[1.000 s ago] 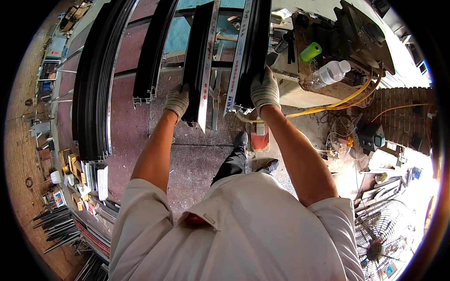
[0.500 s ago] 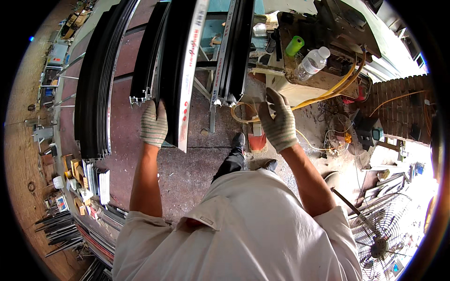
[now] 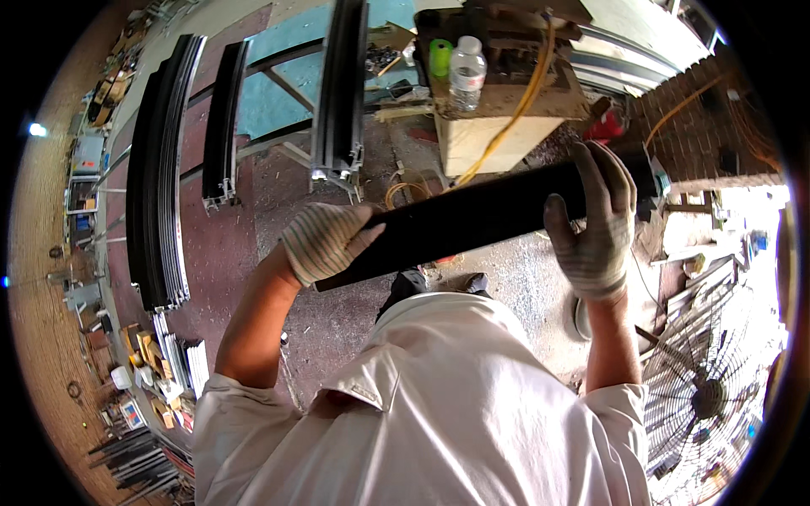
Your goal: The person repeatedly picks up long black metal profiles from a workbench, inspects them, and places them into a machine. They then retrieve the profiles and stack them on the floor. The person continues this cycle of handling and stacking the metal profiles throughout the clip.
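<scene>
A long black metal profile (image 3: 472, 215) lies slantwise across the front of my body, its right end farther away than its left. My gloved left hand (image 3: 329, 242) is closed around its left end, with the thumb along the upper face. Near the other end, my gloved right hand (image 3: 597, 221) lies over the profile. Its long fingers reach across the far edge and the thumb rests apart on the dark face; the underside of this grip is hidden.
Black profile stacks (image 3: 160, 177) lie at left, with shorter ones (image 3: 224, 126) and another bundle (image 3: 337, 93) on a frame. A wooden bench (image 3: 498, 139) bears a clear bottle (image 3: 467, 74) and a green roll (image 3: 440, 57). A yellow hose (image 3: 515, 110) hangs there. A large fan (image 3: 707, 396) stands lower right.
The profile my left hand holds has left the rack and swung from lengthwise to crosswise. My right hand has moved right, onto its far part. My view has turned right.
</scene>
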{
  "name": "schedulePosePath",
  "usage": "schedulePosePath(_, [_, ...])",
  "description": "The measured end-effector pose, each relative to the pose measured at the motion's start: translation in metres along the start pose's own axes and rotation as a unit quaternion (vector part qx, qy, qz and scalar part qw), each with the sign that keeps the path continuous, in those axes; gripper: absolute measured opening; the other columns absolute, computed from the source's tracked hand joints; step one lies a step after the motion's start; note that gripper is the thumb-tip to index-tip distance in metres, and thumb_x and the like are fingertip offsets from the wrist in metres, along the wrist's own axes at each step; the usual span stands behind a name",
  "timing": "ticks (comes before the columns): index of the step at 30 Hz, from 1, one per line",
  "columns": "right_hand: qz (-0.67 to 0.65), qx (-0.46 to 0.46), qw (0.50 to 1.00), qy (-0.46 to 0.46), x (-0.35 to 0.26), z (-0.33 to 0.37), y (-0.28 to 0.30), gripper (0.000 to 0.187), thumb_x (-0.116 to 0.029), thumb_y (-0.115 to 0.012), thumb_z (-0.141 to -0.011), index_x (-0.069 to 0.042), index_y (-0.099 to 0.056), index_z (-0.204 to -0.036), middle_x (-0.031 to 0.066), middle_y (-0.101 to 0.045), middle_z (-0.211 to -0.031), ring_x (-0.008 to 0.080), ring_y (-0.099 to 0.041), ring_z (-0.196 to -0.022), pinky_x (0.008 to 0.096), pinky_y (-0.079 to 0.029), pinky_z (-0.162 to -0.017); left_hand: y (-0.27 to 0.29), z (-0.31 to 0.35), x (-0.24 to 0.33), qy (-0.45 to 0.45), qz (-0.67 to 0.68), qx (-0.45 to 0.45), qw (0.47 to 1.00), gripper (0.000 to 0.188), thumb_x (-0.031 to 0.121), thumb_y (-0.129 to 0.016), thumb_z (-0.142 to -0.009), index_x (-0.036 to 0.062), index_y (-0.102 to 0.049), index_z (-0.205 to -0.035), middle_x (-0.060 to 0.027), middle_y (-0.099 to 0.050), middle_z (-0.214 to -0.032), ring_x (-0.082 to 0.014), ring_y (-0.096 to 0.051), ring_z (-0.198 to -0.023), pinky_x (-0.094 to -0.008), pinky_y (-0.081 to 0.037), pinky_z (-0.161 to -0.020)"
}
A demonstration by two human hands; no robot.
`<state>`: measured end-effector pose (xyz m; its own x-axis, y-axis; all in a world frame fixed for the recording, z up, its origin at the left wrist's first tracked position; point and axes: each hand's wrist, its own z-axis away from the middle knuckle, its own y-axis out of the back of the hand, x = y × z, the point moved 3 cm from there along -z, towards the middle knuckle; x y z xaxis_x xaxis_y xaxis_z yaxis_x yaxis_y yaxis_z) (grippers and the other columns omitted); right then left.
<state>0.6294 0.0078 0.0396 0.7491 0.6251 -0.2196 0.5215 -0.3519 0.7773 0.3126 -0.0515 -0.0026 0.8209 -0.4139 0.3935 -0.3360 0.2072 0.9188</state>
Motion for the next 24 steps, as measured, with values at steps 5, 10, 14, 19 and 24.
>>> schedulePosePath(5, [-0.048,-0.278,0.958,-0.057,0.075,0.064,0.015,0.052,-0.032,-0.073,-0.08,-0.003,-0.061,-0.122,0.0173,-0.061,-0.12,0.0365,-0.057,-0.111,0.0441,-0.045,-0.099,-0.029,-0.052,0.046,-0.113,-0.041,-0.075,0.99,0.018,0.025,-0.062,-0.091,0.0071,-0.06,-0.09,-0.0142,-0.066,-0.076,-0.0338,-0.067,-0.072,-0.0438,-0.054,-0.063])
schedulePosePath(10, [-0.138,-0.446,0.845,-0.261,0.141,0.177,0.035,0.036,-0.035,-0.069,-0.084,-0.008,-0.068,-0.107,0.0152,-0.069,-0.097,0.0329,-0.067,-0.091,0.0406,-0.052,-0.08,-0.056,-0.092,0.07,-0.196,-0.074,-0.147,0.967,0.022,0.027,-0.065,-0.089,0.0073,-0.062,-0.1,-0.0123,-0.064,-0.075,-0.0338,-0.066,-0.072,-0.0437,-0.052,-0.064])
schedulePosePath(14, [-0.143,-0.417,0.845,-0.304,0.154,0.253,0.045,0.024,-0.03,-0.065,-0.088,-0.006,-0.068,-0.091,0.015,-0.067,-0.075,0.0341,-0.066,-0.071,0.0416,-0.051,-0.067,-0.077,-0.127,0.088,-0.244,-0.048,-0.174,0.953,0.023,0.029,-0.063,-0.09,0.0073,-0.062,-0.099,-0.0128,-0.065,-0.08,-0.0341,-0.066,-0.076,-0.044,-0.053,-0.068])
schedulePosePath(19, [-0.116,-0.366,0.825,-0.415,0.151,0.31,0.057,0.028,-0.031,-0.064,-0.09,-0.004,-0.069,-0.097,0.0173,-0.066,-0.074,0.0286,-0.068,-0.069,0.0381,-0.051,-0.066,-0.084,-0.174,0.103,-0.191,-0.042,-0.059,0.979,0.041,0.044,-0.062,-0.089,0.0056,-0.067,-0.104,-0.0146,-0.066,-0.097,-0.0333,-0.061,-0.1,-0.0444,-0.046,-0.092])
schedulePosePath(24, [-0.143,-0.277,0.792,-0.524,0.152,0.371,0.061,0.026,-0.028,-0.064,-0.092,-0.003,-0.069,-0.096,0.0159,-0.064,-0.073,0.0163,-0.059,-0.067,0.0364,-0.049,-0.069,-0.095,-0.178,0.116,-0.139,0.108,0.246,0.953,0.027,0.018,-0.071,-0.09,0.0017,-0.063,-0.11,-0.0141,-0.067,-0.105,-0.0294,-0.065,-0.098,-0.0385,-0.052,-0.088])
